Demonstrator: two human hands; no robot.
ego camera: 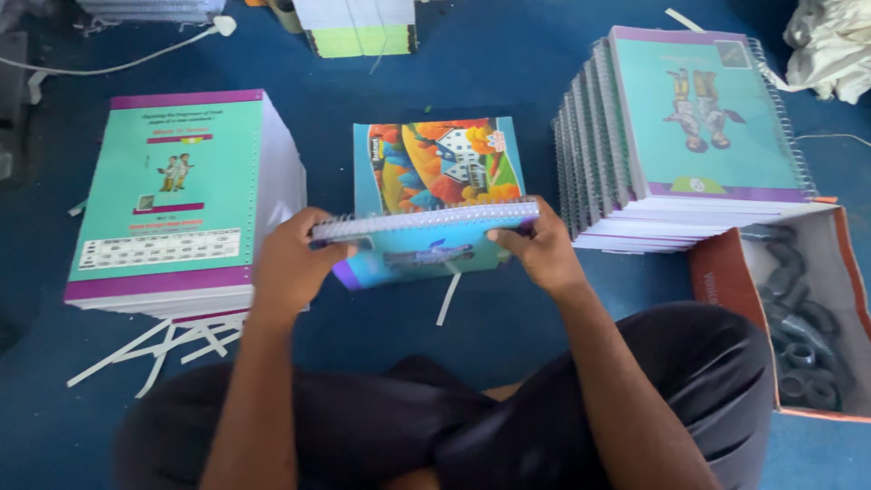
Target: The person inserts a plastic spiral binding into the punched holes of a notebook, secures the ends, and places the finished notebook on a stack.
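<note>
Spiral-bound notebook point(426, 238): gripped at both ends, left hand point(292, 263) and right hand point(542, 249) closed on it, above colourful book point(440, 163). Bare blue floor point(508, 299) between flanking stacks point(181, 200).

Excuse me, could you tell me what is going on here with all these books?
A person sitting cross-legged on the blue floor holds a spiral-bound book by both ends, left hand and right hand. A colourful book lies beneath it. An unbound stack sits on the left, a row of bound books on the right, beside a box of coils.
</note>
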